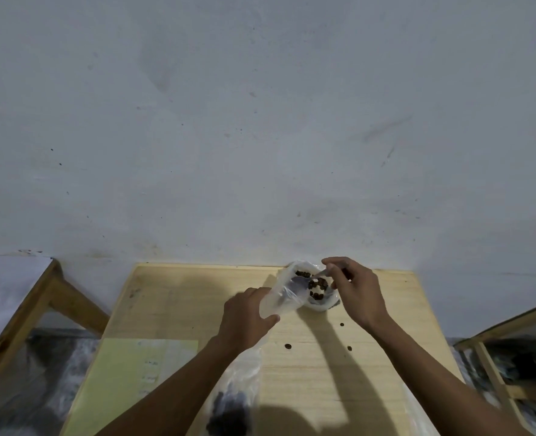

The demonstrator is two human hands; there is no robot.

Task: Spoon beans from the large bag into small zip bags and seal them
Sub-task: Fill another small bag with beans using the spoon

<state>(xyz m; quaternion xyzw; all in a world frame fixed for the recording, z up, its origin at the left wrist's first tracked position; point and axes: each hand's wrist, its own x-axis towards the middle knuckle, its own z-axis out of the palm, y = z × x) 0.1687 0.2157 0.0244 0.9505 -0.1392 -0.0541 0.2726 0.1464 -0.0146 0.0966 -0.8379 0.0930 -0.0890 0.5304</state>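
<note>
Down at your elbows lies a filled zip bag (pixel 229 413). Up by the tabletop's (pixel 172 309) far edge, your left hand (pixel 247 316) pinches the limp small bag (pixel 279 302) (slippery film, hold the rim); your right hand (pixel 353 291) grips the loaded spoon (pixel 318 283) over the large bag (pixel 304 272).

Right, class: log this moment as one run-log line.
step: spooning beans | left hand: holds clear small plastic zip bag | right hand: grips clear plastic spoon loaded with dark beans | surface: pale wooden table
</note>
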